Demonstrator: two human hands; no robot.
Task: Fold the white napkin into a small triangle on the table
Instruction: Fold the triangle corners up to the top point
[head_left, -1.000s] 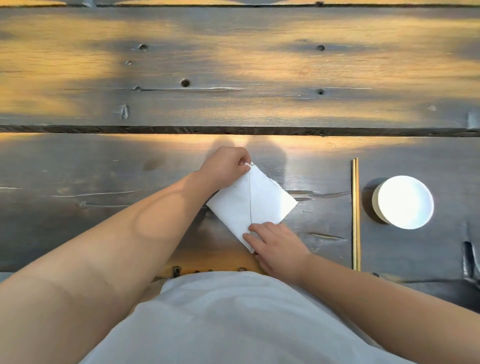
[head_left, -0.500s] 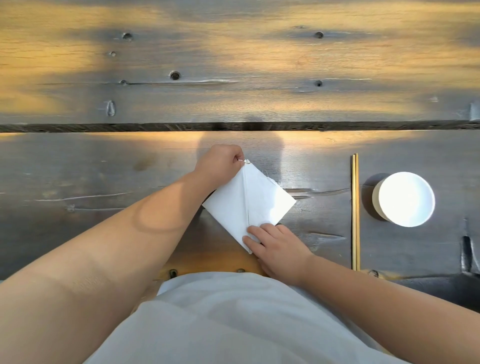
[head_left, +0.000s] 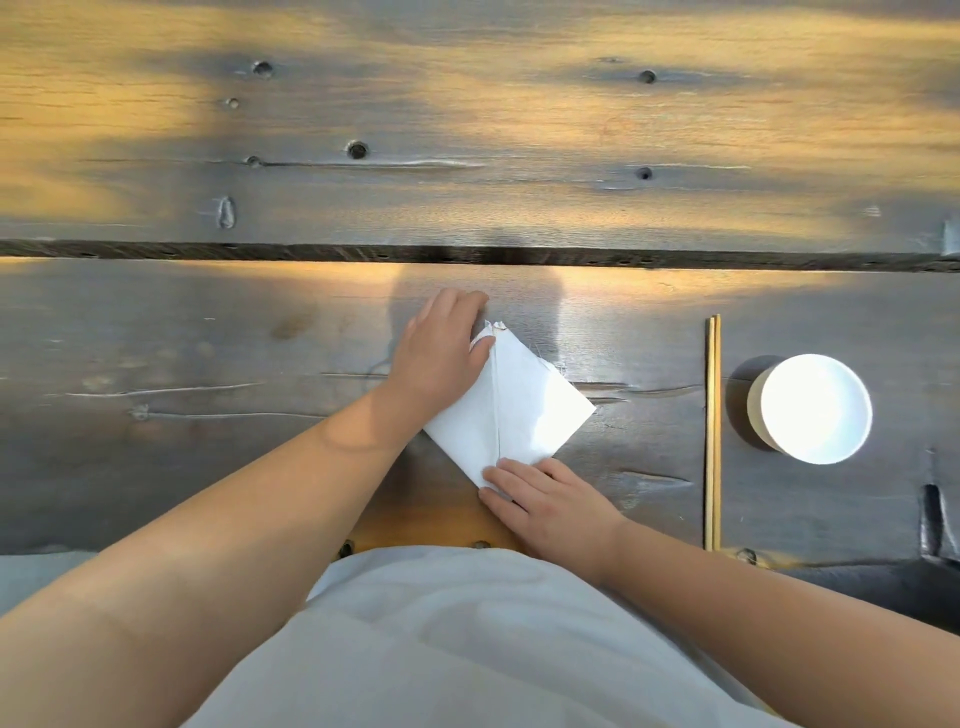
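Note:
The white napkin (head_left: 524, 410) lies on the dark wooden table (head_left: 208, 364) in a diamond shape, with a straight crease running from its far corner to its near corner. My left hand (head_left: 441, 353) rests flat over the napkin's left half, fingers stretched past the far corner onto the table. My right hand (head_left: 545, 496) presses its fingertips on the napkin's near corner, pinning it down. The left part of the napkin is hidden under my left hand.
A pair of wooden chopsticks (head_left: 711, 431) lies lengthwise to the right of the napkin. A white bowl (head_left: 815, 408) stands further right. A dark gap (head_left: 311, 252) between planks crosses the table beyond my hands. My pale clothing (head_left: 441, 639) fills the bottom.
My left hand has let go of its pinch on the far corner and now lies flat on the napkin. My right hand stays on the near corner.

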